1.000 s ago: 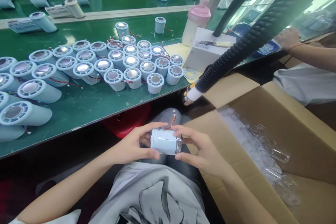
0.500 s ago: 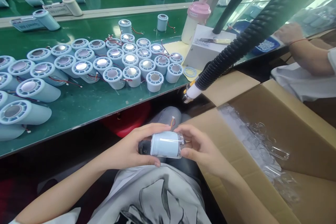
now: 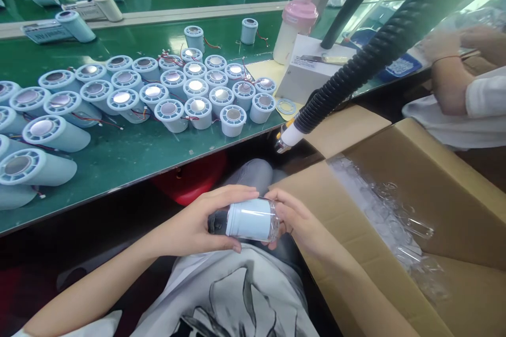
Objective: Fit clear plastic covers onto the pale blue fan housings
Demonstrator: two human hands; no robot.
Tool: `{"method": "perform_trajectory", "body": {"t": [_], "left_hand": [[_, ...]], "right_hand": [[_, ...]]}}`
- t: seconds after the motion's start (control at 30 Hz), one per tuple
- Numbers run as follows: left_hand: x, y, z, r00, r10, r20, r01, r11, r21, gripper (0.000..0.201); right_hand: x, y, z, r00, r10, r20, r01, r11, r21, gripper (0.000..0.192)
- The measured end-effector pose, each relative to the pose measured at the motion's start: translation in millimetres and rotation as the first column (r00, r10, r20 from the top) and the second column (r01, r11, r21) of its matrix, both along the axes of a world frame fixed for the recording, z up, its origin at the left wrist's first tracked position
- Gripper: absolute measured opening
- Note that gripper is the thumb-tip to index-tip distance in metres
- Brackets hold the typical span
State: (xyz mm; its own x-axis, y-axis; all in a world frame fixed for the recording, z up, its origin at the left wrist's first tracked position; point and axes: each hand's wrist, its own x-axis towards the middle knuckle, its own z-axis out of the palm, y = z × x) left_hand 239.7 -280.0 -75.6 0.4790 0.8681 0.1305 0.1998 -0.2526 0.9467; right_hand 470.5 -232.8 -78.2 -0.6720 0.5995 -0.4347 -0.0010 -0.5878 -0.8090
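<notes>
Over my lap I hold a pale blue cylinder (image 3: 248, 219) lying on its side, with a clear plastic cap on its right end. My left hand (image 3: 197, 224) wraps its left end, thumb on top. My right hand (image 3: 297, 220) grips the capped right end. On the green table (image 3: 130, 152) in front stand several more pale blue cylinders (image 3: 197, 92) with round metal centres and thin red wires.
A black ribbed hose with a white nozzle (image 3: 291, 137) hangs over the table edge. An open cardboard box (image 3: 430, 179) with clear plastic parts (image 3: 395, 221) stands at my right. A pink-lidded bottle (image 3: 294, 29) and white box (image 3: 312, 71) sit behind. Another person's arm (image 3: 450, 73) is far right.
The orange wire that stuck up from the cylinder is no longer visible. My right hand has pressed closer onto the clear cap, and the cylinder sits slightly lower.
</notes>
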Motion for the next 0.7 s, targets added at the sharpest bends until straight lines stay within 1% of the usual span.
{"method": "perform_trajectory", "body": {"t": [0.17, 0.33, 0.43, 0.5, 0.57, 0.63, 0.7], "left_hand": [[1, 1, 1.7, 1.0, -0.011, 0.012, 0.011, 1.0, 0.022, 0.081], [1, 1, 1.4, 1.0, -0.021, 0.013, 0.021, 1.0, 0.016, 0.08], [1, -1, 2.3, 0.999, -0.011, 0.051, 0.011, 1.0, -0.01, 0.081], [2, -1, 2.4, 0.995, 0.01, 0.099, 0.0, 0.995, -0.097, 0.082], [4, 5, -0.7, 0.982, 0.049, 0.185, -0.004, 0.971, -0.24, 0.083], [8, 18, -9.3, 0.952, 0.1, 0.289, 0.013, 0.932, -0.363, 0.084], [12, 39, -23.0, 0.915, 0.144, 0.378, 0.027, 0.911, -0.412, 0.084]], "right_hand": [[-4, -2, -4.8, 1.0, 0.025, -0.013, -0.026, 0.996, -0.084, 0.049], [-8, -3, -1.1, 0.997, 0.062, -0.043, -0.069, 0.977, -0.202, 0.053], [-7, -3, -1.1, 0.995, 0.081, -0.062, -0.095, 0.963, -0.253, 0.056], [-7, -2, -5.4, 0.995, 0.072, -0.075, -0.09, 0.955, -0.282, 0.054], [-8, 1, -14.3, 0.996, 0.038, -0.084, -0.063, 0.945, -0.32, 0.05], [-11, 8, -27.9, 0.996, -0.037, -0.082, 0.004, 0.93, -0.368, 0.048], [-14, 19, -44.3, 0.989, -0.134, -0.07, 0.096, 0.915, -0.393, 0.052]]}}
